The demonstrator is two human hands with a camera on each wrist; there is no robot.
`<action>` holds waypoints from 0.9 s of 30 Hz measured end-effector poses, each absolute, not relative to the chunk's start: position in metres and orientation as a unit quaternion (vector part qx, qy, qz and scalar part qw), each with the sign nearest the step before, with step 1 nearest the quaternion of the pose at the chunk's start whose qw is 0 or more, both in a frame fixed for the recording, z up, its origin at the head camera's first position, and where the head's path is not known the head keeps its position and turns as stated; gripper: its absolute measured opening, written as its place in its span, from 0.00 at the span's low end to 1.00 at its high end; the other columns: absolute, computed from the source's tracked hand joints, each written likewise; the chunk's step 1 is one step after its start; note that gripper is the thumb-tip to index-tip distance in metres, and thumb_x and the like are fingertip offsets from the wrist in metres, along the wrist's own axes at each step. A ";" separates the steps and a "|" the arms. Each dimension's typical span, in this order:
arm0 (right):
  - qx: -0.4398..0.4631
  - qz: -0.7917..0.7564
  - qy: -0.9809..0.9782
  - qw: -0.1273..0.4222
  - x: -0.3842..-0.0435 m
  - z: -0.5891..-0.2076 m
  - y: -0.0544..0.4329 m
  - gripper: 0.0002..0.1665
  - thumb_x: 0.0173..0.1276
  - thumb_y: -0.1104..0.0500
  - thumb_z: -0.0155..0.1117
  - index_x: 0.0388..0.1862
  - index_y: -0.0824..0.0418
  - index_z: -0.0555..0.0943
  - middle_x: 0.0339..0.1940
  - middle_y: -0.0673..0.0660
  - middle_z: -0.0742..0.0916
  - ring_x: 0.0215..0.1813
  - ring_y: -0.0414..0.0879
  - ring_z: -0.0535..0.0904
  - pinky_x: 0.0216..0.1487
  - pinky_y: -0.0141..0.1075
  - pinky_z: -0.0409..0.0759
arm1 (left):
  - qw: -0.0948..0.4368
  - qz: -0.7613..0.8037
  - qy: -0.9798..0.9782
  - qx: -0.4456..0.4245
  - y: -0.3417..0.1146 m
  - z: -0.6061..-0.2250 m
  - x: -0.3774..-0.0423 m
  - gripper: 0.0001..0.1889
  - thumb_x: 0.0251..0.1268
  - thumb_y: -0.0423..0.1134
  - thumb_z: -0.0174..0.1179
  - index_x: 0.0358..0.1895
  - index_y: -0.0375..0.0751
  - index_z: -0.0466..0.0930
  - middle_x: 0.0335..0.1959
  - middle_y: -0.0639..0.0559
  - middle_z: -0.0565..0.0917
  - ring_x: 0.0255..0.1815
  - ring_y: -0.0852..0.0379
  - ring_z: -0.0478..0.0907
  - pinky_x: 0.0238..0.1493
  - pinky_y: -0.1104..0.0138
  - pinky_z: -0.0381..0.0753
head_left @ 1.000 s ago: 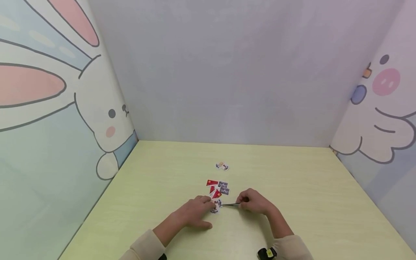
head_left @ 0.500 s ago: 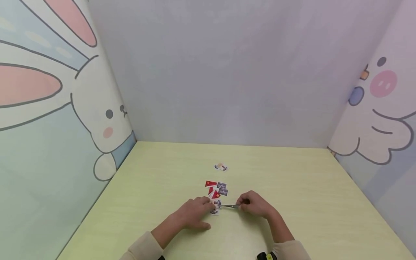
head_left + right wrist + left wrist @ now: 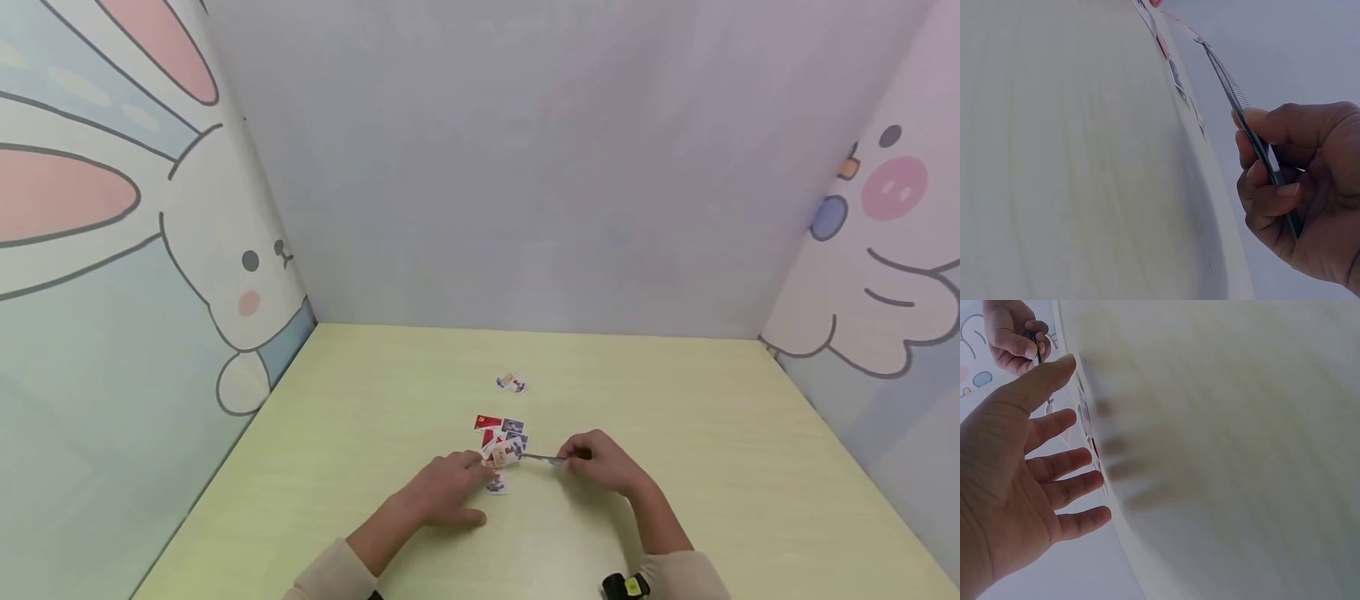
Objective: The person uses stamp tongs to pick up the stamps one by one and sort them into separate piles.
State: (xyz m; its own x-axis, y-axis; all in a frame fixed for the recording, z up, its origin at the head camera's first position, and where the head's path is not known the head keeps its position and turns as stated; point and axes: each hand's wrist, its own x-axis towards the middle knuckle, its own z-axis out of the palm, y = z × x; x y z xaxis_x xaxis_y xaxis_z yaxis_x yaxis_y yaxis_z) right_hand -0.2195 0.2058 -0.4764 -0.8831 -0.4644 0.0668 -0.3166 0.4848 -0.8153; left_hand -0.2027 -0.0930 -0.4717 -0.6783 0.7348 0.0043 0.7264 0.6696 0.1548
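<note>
My right hand (image 3: 606,463) pinches a pair of metal tweezers (image 3: 1235,94) between thumb and fingers. At the tweezers' tips is a small stamp (image 3: 507,452) with a pale print, tilted and raised over the others. My left hand (image 3: 447,492) lies with fingers spread and straight, fingertips right at the left side of the stamps. Below the lifted one, another pale stamp (image 3: 497,482) lies by the left fingertips. Just beyond are a red stamp (image 3: 487,422) and a grey picture stamp (image 3: 513,426), with others partly hidden under the lifted one.
Farther back on the pale yellow table (image 3: 675,417) lies a small overlapping group of stamps (image 3: 512,383). A grey wall panel (image 3: 525,167) stands behind the table, with cartoon-printed panels at left and right.
The right hand has moved slightly up and right with the tweezers, and a stamp from beside the left fingertips has come up off the pile. The left hand stays in place.
</note>
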 end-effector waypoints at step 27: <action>-0.155 -0.487 0.857 0.056 -0.245 -0.474 0.219 0.06 0.64 0.69 0.58 0.35 0.69 0.81 0.24 0.54 0.77 0.25 0.44 0.67 0.23 0.33 0.67 | 0.045 0.082 0.925 0.369 -0.091 -0.473 -0.221 0.28 0.54 0.57 0.63 0.57 0.49 0.75 0.57 0.50 0.73 0.58 0.51 0.70 0.51 0.56 0.73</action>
State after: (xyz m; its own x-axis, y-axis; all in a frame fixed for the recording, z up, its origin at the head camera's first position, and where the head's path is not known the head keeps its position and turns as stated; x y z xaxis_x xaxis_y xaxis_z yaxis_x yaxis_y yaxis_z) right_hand -0.2455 0.2189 -0.4737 -0.9458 -0.3202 0.0549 -0.2110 0.4767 -0.8534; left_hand -0.2212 -0.0912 -0.4735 -0.7230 0.6905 -0.0221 0.6759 0.7135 0.1844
